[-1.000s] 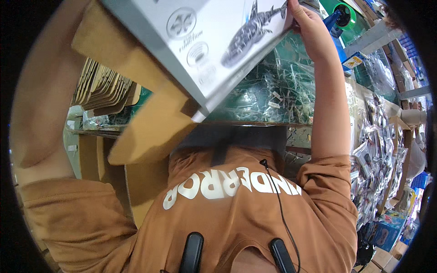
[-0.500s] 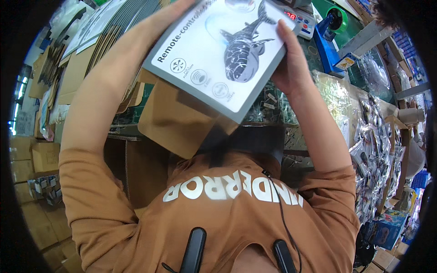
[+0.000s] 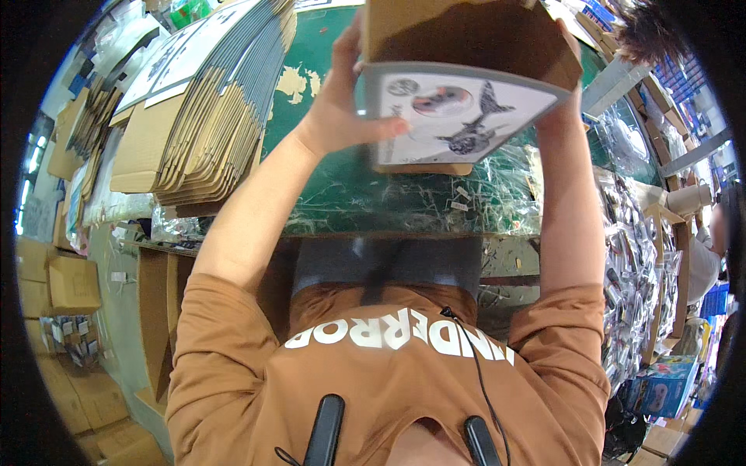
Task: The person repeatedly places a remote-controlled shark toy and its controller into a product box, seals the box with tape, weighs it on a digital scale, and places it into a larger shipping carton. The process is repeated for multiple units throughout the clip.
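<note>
Turned since half a second ago, the open-ended toy carton (image 3: 423, 144) is grasped between the left hand (image 3: 339, 124) and the partly hidden right hand (image 3: 573, 43).

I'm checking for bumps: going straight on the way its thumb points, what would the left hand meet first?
The toy-shark cardboard box: the left hand appears to have its thumb on the white printed panel, though depth there is unclear.

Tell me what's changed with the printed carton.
The carton has turned: its printed face now tilts to the near side, brown inner cardboard showing beyond. The left hand has shifted nearer, thumb on that face. The right hand stays at its right end; the flattened cartons remain stacked.
</note>
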The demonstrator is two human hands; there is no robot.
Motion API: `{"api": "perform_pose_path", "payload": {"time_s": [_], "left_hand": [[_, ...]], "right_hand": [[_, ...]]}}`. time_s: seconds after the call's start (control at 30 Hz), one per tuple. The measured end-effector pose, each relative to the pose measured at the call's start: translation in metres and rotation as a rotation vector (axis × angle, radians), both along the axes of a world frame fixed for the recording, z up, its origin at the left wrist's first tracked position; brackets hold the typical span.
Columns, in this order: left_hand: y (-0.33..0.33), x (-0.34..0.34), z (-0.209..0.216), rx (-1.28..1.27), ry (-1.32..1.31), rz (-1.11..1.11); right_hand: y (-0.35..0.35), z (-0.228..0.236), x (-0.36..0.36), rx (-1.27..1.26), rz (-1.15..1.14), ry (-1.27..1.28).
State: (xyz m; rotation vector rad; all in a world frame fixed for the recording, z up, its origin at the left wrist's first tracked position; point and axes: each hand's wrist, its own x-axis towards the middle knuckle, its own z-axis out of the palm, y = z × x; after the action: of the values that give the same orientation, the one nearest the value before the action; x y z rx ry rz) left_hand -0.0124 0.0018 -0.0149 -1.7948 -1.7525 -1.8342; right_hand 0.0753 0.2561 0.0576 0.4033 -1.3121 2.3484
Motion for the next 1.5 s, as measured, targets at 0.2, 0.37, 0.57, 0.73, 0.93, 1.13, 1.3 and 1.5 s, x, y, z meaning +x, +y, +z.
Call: {"api": "perform_pose_path", "payload": {"time_s": [0.2,0.37,0.57,0.73,0.93,1.13,1.3,1.5], "left_hand": [[-0.002,-0.011,0.043,0.173,-0.883,-0.510],[0.026,-0.007,0.071,0.131,-0.500,0.129],[0.041,-0.023,0.074,0.394,-0.532,-0.003],[0.012,-0.046,0.120,-0.561,0.494,0.128],[0.013,-0.029,0.160,-0.809,0.644,0.114],[0.021,-0.040,0.182,-0.886,0.395,-0.077],[0.016,-0.046,0.158,-0.796,0.604,-0.067],[0.017,-0.045,0.163,-0.884,0.521,-0.061]], "right_hand": [[0.000,0.008,0.030,0.378,-0.331,-0.352],[-0.020,0.016,0.007,0.523,-0.426,-0.003],[-0.003,0.004,-0.010,0.461,-0.314,0.350],[0.018,0.055,0.014,1.194,-0.173,0.006],[0.001,0.087,0.025,1.934,-0.343,0.034],[-0.007,0.114,0.017,1.913,-0.216,0.129],[-0.013,0.104,0.024,2.004,-0.296,-0.023],[-0.013,0.107,0.029,1.982,-0.206,-0.044]]}}
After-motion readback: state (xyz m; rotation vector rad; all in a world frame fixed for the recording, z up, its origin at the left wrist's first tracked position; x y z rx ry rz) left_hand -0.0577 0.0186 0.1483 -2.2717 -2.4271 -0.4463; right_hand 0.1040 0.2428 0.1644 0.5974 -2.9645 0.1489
